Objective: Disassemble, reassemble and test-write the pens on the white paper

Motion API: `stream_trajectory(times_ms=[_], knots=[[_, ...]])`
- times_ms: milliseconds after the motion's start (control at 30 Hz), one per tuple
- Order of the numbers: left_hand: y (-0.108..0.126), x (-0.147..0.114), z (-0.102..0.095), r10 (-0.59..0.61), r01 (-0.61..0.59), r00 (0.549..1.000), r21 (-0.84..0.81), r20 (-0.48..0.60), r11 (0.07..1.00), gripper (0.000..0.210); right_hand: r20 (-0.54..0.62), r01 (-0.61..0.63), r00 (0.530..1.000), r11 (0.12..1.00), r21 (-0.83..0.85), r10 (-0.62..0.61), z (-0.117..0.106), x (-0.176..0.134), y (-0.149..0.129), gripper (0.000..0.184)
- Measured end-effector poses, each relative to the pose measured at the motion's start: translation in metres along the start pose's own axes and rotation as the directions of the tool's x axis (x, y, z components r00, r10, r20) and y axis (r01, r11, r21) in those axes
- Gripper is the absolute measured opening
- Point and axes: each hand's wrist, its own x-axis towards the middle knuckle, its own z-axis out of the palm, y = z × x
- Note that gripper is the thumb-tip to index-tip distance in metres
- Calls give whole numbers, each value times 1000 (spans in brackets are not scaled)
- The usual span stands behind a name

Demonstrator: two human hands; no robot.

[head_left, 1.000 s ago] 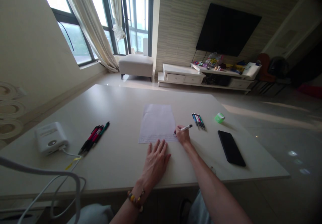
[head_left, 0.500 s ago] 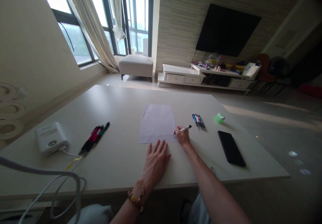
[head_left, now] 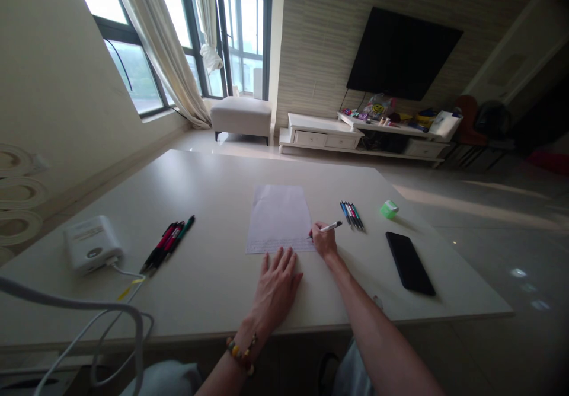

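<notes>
A white sheet of paper (head_left: 280, 215) lies on the pale table, with rows of small writing along its near edge. My left hand (head_left: 279, 277) rests flat, fingers stretched out, its fingertips on the near edge of the sheet. In my right hand (head_left: 323, 243) is a pen (head_left: 331, 226) with a white barrel and dark end, gripped between the fingers. Its tip is by the paper's right edge, at the end of a written line; whether it touches cannot be made out. Several pens (head_left: 352, 215) lie to the right of the sheet.
More pens (head_left: 168, 245) lie at left, near a white power box (head_left: 92, 245) with a cable (head_left: 127, 271). On the right are a black phone (head_left: 409, 263) and a small green object (head_left: 389, 209). The table's far edge faces a TV cabinet (head_left: 320, 138).
My right hand and the pen have shifted slightly to the right along the written line. My left hand stays where it was.
</notes>
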Motion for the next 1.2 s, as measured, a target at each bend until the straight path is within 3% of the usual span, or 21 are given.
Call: stream_trajectory(times_ms=[367, 500, 600, 667, 733, 833, 900, 967, 1067, 1200], knots=[[-2, 0, 0, -2, 2, 1000, -14, -1, 1000, 44, -49, -18, 998, 990, 143, 25, -7, 4, -13, 21], [-2, 3, -1, -27, 22, 999, -104, -47, 994, 42, -110, 22, 994, 971, 239, 5, -17, 3, -29, 46], [0, 8, -6, -132, 74, 979, -330, -157, 941, 36, -64, 42, 998, 955, 295, -24, -18, -7, -41, 64], [2, 13, -10, -259, 138, 955, -562, -142, 815, 33, 40, 51, 997, 951, 305, -66, -16, -16, -48, 64], [4, 17, -14, -341, 216, 940, -771, -1, 599, 35, 135, 83, 983, 954, 288, -126, -11, -27, -56, 58], [5, 21, -14, -278, 310, 932, -910, 234, 274, 43, 199, 138, 961, 957, 256, -192, -3, -42, -65, 52], [4, 23, -11, -206, 359, 922, -924, 329, 130, 46, 228, 140, 952, 955, 261, -202, 0, -49, -70, 53], [1, 23, -9, -180, 388, 909, -921, 375, 44, 47, 247, 124, 949, 950, 286, -198, 1, -53, -73, 55], [-7, 24, -14, -279, 355, 903, -933, 327, 54, 46, 287, 83, 943, 955, 283, -167, -1, -55, -72, 54], [-16, 26, -25, -373, 292, 912, -911, 172, 293, 42, 364, 84, 921, 983, 164, -140, 0, -61, -69, 27]])
